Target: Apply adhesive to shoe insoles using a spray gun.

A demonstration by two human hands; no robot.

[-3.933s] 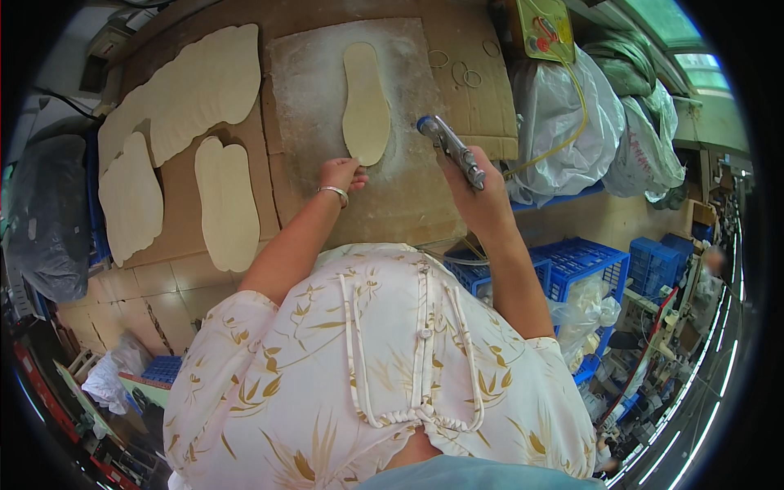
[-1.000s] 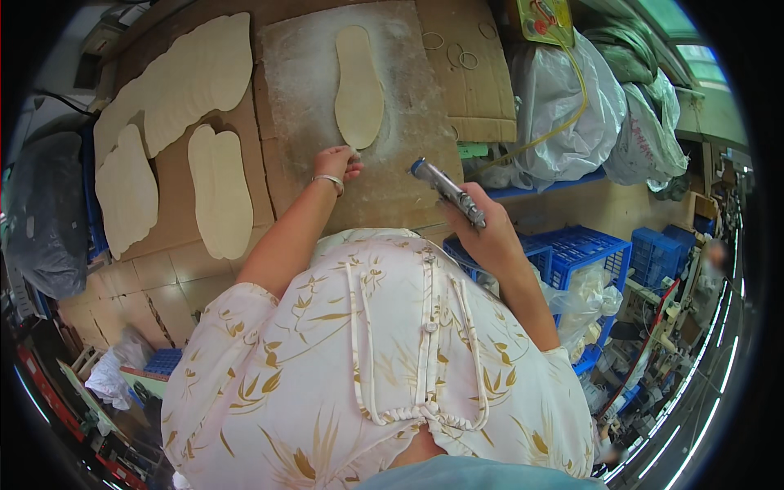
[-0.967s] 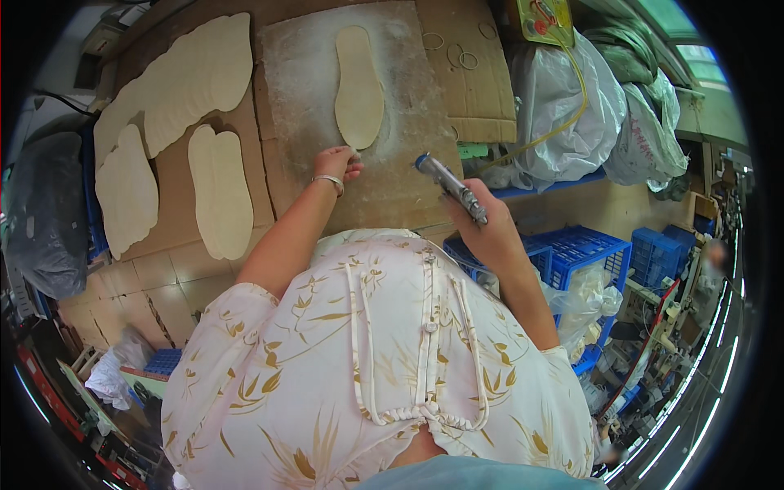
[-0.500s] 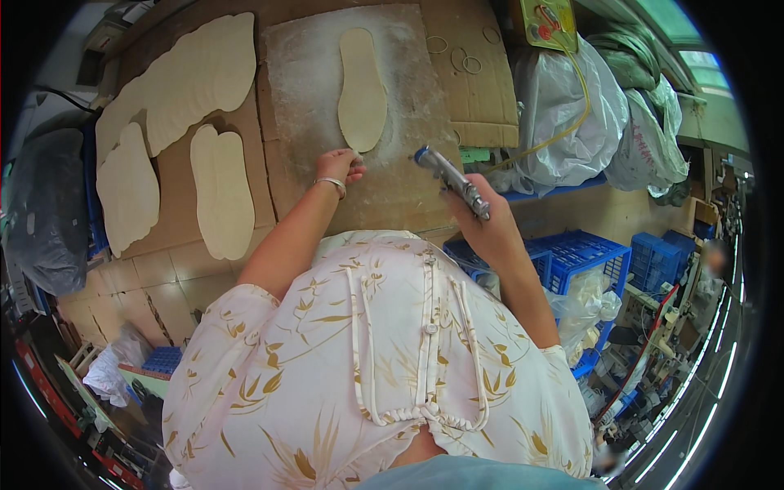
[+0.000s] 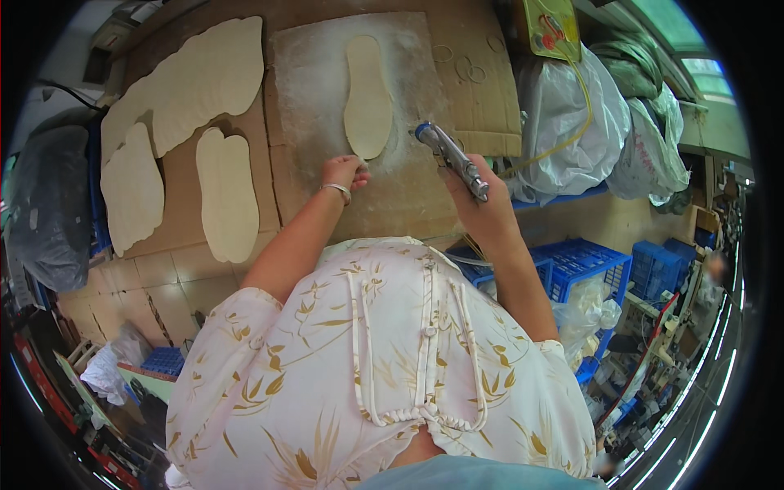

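Note:
A cream insole lies lengthwise on a board coated with whitish residue. At its near end is my left hand, fingers curled in a pinch close to the insole's edge; what lies between the fingertips is too small to make out. My right hand is wrapped around a metal spray gun, whose blue-ringed nozzle points up and left toward the insole without touching it. Left of the board, an overlapping spread of insoles and two smaller stacks, one a stack of insoles, rest on cardboard.
Several thin rings lie on the cardboard at the right. Beyond it stand a plastic-wrapped bundle, a yellow tray and a yellow hose. Blue crates stand low on the right; a dark bag is at the far left.
The whole table scene has shifted slightly down and right in the picture. My left hand stays by the insole's near end, and my right hand still holds the spray gun beside the board.

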